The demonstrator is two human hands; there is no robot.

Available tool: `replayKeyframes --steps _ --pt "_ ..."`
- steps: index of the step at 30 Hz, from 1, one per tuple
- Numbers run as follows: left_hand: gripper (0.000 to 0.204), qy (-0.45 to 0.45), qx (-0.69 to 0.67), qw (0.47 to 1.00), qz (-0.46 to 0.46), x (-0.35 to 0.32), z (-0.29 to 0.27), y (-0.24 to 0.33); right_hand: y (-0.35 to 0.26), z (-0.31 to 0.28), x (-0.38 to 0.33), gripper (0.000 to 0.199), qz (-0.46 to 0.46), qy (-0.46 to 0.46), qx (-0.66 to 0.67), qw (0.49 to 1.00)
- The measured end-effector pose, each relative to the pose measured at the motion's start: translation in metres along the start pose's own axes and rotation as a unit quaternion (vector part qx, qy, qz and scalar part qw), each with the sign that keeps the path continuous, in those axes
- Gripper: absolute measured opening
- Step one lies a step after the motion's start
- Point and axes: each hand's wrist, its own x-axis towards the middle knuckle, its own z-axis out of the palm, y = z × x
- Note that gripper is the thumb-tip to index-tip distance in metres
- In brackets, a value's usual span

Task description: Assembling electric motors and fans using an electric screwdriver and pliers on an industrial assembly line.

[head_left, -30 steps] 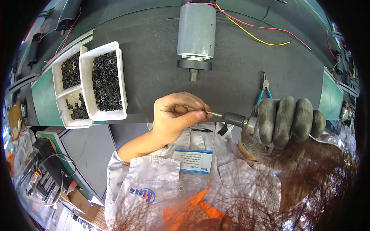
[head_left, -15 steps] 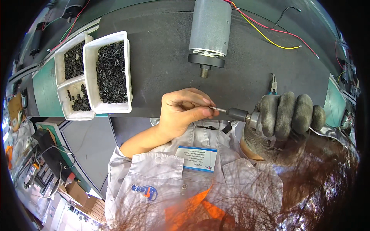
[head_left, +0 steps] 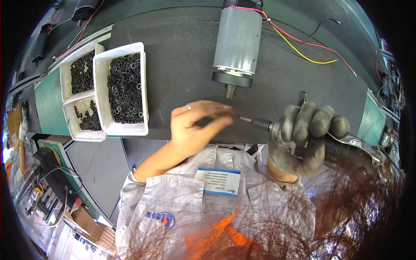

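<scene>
My bare left hand (head_left: 195,128) is raised over the table's near edge, thumb and fingers stretched toward the right with a gap between them. Its fingertips are somewhat blurred, close to the tip of a powered screwdriver (head_left: 261,124) but apart from it. A grey knitted glove covers my right hand (head_left: 303,138), which is wrapped round the screwdriver's body. The slim bit points left. Beyond both hands lies a silver cylindrical motor (head_left: 238,41), its black disc (head_left: 232,79) and threaded shaft (head_left: 230,92) facing me.
At the left stand a large white bin (head_left: 145,99) of black rings and two smaller white bins (head_left: 65,86) (head_left: 71,125) of small black parts. Red, yellow and black wires (head_left: 299,47) trail from the motor. Pliers (head_left: 304,96) lie partly hidden behind my right hand.
My left hand has let go of the screwdriver's bit and drawn a little left. My right hand has shifted slightly left with the screwdriver, its fingers a bit looser.
</scene>
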Motion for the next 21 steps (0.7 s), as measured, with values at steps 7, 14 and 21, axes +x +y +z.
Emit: replayKeyframes --steps 7,14,21 --pt "0.037 -0.056 -0.149 0.956 -0.247 0.031 0.022 -0.021 0.023 -0.015 -0.001 0.048 -0.011 0.001 -0.051 0.999" --pt "0.023 -0.084 -0.344 0.899 -0.257 0.033 0.021 -0.023 0.039 -0.01 -0.001 0.047 0.012 0.006 -0.054 0.998" --pt "0.022 -0.077 -0.317 0.909 -0.258 0.032 0.022 -0.023 0.05 -0.011 -0.002 0.048 0.019 -0.009 -0.046 0.999"
